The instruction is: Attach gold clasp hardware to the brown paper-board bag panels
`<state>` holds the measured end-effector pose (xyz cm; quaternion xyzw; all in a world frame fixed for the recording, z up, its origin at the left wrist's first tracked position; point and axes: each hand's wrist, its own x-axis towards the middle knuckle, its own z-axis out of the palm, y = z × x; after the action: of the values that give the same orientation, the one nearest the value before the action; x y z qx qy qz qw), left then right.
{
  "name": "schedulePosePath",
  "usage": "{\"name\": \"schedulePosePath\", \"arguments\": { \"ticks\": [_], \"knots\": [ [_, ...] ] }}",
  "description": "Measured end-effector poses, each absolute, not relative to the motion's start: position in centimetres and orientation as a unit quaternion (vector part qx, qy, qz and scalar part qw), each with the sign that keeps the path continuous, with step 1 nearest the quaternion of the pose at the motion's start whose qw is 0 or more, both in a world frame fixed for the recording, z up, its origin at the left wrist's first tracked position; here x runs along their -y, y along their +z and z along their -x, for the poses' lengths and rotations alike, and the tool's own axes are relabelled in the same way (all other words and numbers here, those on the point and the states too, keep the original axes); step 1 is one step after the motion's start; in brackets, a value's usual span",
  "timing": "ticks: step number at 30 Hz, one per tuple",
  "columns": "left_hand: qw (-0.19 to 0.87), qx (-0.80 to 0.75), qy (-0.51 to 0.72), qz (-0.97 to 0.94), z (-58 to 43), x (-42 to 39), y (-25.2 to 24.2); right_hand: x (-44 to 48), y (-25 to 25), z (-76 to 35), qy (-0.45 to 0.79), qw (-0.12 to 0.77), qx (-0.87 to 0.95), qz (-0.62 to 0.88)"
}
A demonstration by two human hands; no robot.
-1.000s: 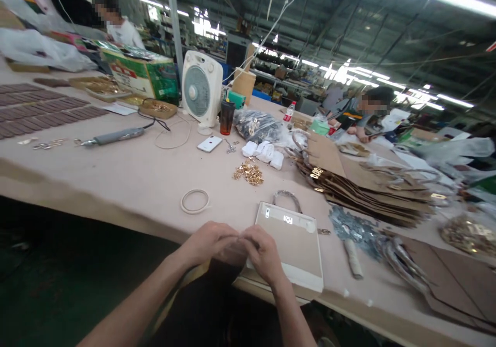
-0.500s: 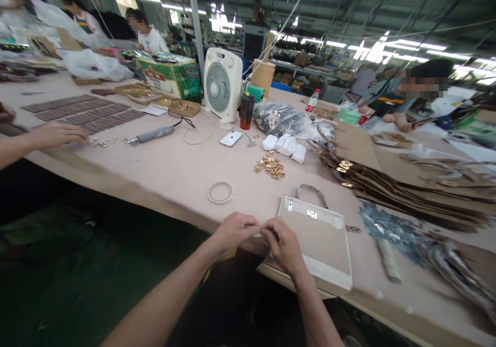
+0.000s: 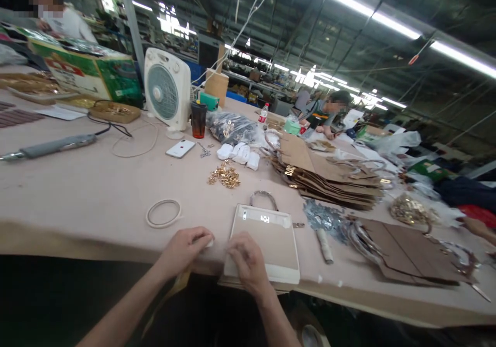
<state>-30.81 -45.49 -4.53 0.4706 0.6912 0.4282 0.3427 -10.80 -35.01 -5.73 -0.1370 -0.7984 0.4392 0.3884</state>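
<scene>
Long table (image 3: 96,192), cloth-covered, its near edge running just under both hands. Cardboard box (image 3: 93,75) far ahead-left of the hands, contents not discernible; shallow tray (image 3: 114,112) beside it holds gold fittings. White-rimmed flat bag panel (image 3: 267,243) lies under the right hand (image 3: 246,256), whose fingers curl together on its near-left corner. Left hand (image 3: 186,246), just beside, pinches a small white piece (image 3: 210,242). Bare cloth lies ahead-left around a tape ring (image 3: 163,213).
</scene>
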Motion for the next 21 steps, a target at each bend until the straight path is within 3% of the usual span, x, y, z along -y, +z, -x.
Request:
{"name": "schedulePosePath", "arguments": {
  "ticks": [5,13,21],
  "knots": [
    [0.348,-0.679,0.415,-0.496,30.8,45.7,-4.3,28.3,-3.5,6.6,0.381,0.422,0.779,0.266],
    [0.360,-0.675,0.416,-0.491,30.9,45.5,-4.1,21.1,-3.7,5.3,0.375,0.273,0.835,0.297],
    [0.373,-0.677,0.424,-0.472,30.9,45.6,-4.3,20.4,-4.5,6.1,0.373,0.241,0.845,0.296]
  ]
}}
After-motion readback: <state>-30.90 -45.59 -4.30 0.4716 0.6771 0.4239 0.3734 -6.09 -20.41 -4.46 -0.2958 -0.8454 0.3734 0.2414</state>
